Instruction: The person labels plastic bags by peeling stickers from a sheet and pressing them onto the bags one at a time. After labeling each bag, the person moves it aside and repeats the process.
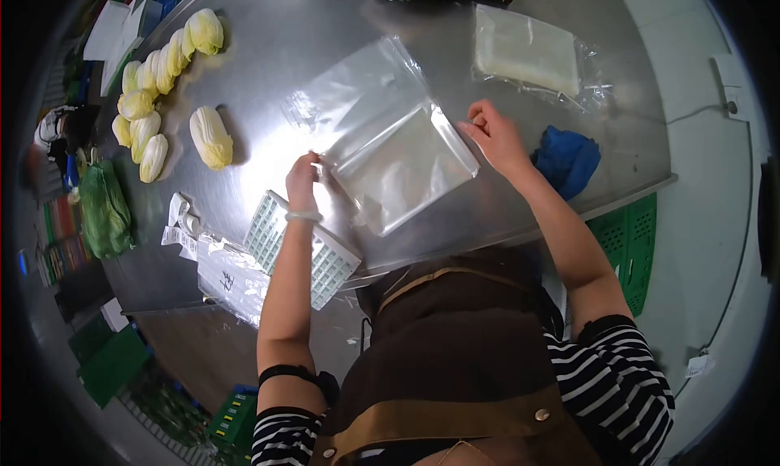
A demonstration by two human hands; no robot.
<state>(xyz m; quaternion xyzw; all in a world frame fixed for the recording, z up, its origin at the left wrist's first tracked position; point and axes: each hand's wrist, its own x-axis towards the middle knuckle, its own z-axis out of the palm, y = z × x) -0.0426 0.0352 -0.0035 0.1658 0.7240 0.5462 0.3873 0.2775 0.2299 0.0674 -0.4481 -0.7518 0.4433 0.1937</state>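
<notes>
Nearest the camera, a brown apron (439,344) is worn. Well left of the left hand (302,183), pale cabbages (150,80) are grouped, perhaps kept aside for working room. Below that hand, a gridded panel (331,263) is crossed by the forearm. The left hand is set at the edge of the clear bags (410,165), seemingly to steady them; whether plastic is pinched cannot be told. The bags are laid flat between both hands. The right hand (494,137) is loosely curled, nothing seen in it; right of it, a blue bundle (566,161) is left. The metal tabletop (264,27) is brightly lit, bordered rightward by a pale wall (691,165).
</notes>
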